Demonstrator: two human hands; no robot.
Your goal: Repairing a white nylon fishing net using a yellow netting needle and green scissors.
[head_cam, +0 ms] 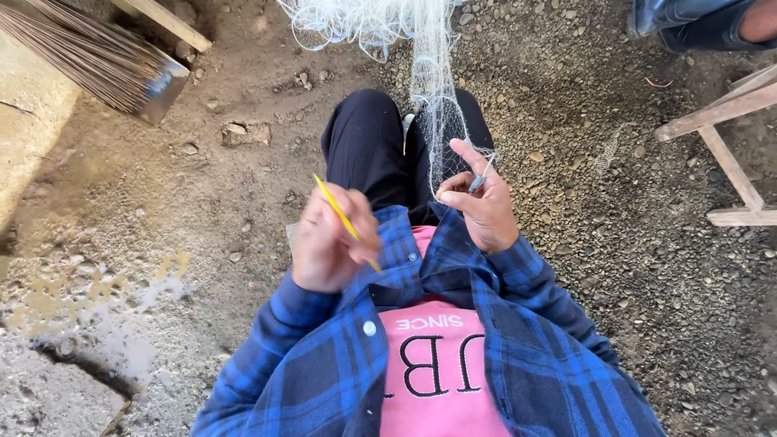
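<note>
— Looking down from the head camera, what did each hand have?

— The left hand (330, 243) was curled around a thin yellow netting needle (344, 217), pinching it so it slanted up and away from the chest. The right hand (479, 204) gripped a small grey blade-like tool (481, 175) between thumb and forefinger, and also pinched a fold of the white fishing net (434, 121).

— Where did the net lie?

— It ran from a loose heap on the gravel ground (583, 162) at the top of the view, down over the dark trousers (368, 146) to the right hand.

— How would that stage be handled well?

— My judgement: the right hand should have kept the mesh taut so one loop stood open, while the needle went in slowly, its point clear of neighbouring strands.

— Anything nearby?

— A broom (97, 57) lay at upper left, a wooden frame (728, 137) at right.
</note>
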